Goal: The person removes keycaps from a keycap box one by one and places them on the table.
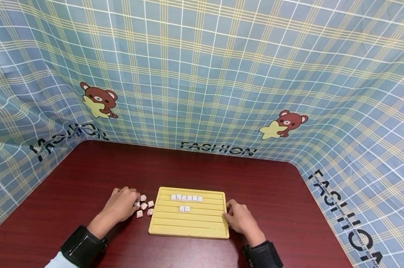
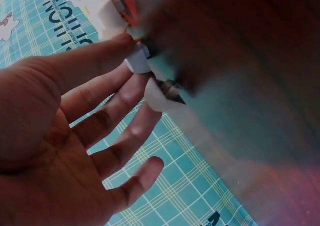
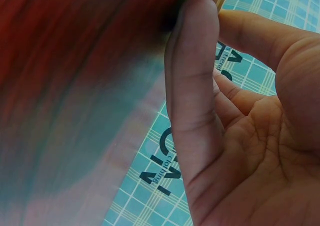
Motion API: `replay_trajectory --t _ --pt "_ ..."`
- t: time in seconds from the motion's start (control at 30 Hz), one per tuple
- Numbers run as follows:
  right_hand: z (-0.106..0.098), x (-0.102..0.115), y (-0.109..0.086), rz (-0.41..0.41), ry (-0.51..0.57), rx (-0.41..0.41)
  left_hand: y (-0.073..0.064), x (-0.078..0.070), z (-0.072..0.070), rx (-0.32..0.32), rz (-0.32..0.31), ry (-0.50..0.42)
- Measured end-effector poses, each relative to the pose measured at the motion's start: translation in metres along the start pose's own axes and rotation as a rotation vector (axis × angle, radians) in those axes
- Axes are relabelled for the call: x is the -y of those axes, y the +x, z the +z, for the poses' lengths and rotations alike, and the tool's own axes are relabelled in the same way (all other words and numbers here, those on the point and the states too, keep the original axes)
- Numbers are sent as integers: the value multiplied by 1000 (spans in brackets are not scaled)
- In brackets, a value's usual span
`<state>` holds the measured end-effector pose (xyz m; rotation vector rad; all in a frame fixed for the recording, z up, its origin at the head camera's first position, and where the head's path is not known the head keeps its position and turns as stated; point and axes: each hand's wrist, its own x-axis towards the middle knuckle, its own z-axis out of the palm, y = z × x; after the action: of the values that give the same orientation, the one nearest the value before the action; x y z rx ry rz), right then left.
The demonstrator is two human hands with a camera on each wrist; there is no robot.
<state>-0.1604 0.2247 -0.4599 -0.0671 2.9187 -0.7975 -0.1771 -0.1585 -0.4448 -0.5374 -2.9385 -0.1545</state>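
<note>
My left hand (image 1: pixel 123 204) is at the left of a loose cluster of white keycaps (image 1: pixel 144 206). Its thumb and fingertips pinch one small white keycap (image 2: pixel 137 61); another keycap (image 2: pixel 157 95) shows beside the fingertips, its hollow underside turned outward. Right of the cluster lies a yellow ridged tray (image 1: pixel 188 225). Several keycaps (image 1: pixel 184 198) stand in a line along an upper row, and two more keycaps (image 1: pixel 184 209) sit side by side in a lower row. My right hand (image 1: pixel 241 219) grips the tray's right edge between thumb and finger.
The dark red tabletop (image 1: pixel 272 186) surrounds the tray. A blue-and-yellow checked cloth (image 1: pixel 202 93) with bear prints hangs along the back and both sides. Black bands (image 1: pixel 83 245) wrap both wrists.
</note>
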Motion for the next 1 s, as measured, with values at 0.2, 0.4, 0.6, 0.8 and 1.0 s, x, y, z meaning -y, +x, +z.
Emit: replay_trajectory --t 0.2,0.4,0.6,0.8,1.0 --pt "1 -1 1 4 5 6 -1 0 3 1 -2 -8" --pt "2 -1 1 7 4 10 -2 0 4 -11 -8 -6" --pt "2 0 1 15 0 8 -1 0 4 -3 -17 -6" --pt "0 1 1 20 -5 12 1 0 0 -6 -12 10" --pt "1 0 0 9 6 7 7 -3 -9 -13 -13 -9"
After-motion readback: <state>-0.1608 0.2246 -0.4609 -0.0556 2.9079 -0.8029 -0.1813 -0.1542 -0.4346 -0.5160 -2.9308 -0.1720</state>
